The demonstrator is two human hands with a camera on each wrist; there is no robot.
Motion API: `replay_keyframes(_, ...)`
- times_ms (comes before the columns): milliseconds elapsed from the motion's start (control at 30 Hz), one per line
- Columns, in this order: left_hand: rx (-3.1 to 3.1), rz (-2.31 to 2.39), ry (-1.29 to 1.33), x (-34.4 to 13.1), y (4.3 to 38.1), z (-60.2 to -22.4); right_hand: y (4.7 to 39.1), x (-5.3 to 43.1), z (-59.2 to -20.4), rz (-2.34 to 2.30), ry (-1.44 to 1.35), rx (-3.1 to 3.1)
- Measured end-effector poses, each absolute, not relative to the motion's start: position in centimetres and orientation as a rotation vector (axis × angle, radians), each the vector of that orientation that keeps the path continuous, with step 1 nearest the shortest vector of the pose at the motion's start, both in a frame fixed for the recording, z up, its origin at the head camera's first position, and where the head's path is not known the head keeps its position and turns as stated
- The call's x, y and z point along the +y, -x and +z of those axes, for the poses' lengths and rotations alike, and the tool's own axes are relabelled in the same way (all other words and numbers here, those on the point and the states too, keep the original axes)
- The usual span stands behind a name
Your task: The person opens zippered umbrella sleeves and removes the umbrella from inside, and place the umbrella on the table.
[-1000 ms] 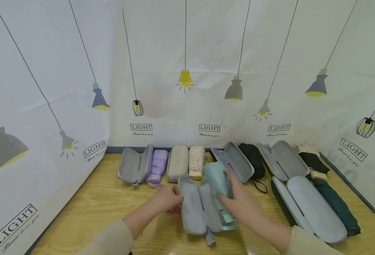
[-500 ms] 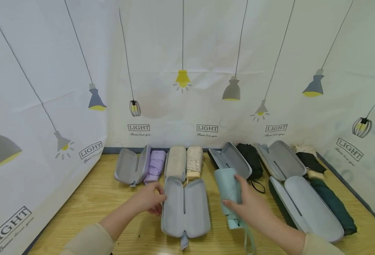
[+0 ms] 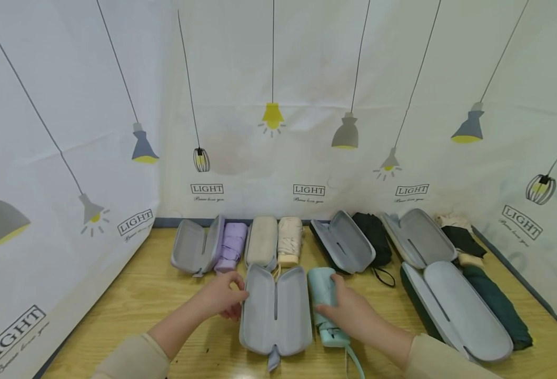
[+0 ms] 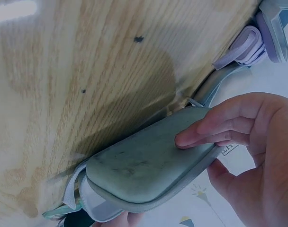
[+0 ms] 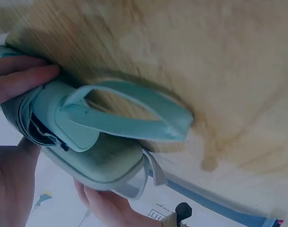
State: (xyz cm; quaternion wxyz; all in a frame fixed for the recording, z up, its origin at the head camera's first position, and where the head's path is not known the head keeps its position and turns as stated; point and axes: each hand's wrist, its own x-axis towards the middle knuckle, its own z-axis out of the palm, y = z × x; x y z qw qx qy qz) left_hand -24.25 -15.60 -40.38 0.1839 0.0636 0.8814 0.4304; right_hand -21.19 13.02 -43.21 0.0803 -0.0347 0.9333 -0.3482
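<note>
A mint folding umbrella (image 3: 324, 295) with a wrist strap (image 5: 148, 113) lies just right of an open case (image 3: 276, 310) with a grey lining. My right hand (image 3: 351, 310) grips it, thumb on the near side and fingers on the far side. My left hand (image 3: 219, 297) pinches the case's left rim; in the left wrist view the fingers (image 4: 196, 135) rest on its mint outer shell (image 4: 144, 161), with the thumb at the rim. Lying open, the case shows bare lining and a dark slot down its middle. A grey tab (image 3: 273, 358) hangs from its near end.
Behind stand a purple case (image 3: 195, 245) by a purple umbrella (image 3: 231, 245), and a beige case (image 3: 262, 242) by a cream umbrella (image 3: 289, 242). Further right are open cases, a black umbrella (image 3: 374, 242) and a dark green umbrella (image 3: 496, 305). Printed wall sheets enclose the table.
My right hand has carried the umbrella from over the case's right half out to the right, then down beside the case. The case has shifted left and opened flatter, my left hand still on it.
</note>
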Motion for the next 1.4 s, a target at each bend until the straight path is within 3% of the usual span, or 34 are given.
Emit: replay_keyframes(1400,2.364,1.354,-0.139,-17.0,24.6,-43.6,21.4,14.0,-43.3,-0.948,0.142,2.850)
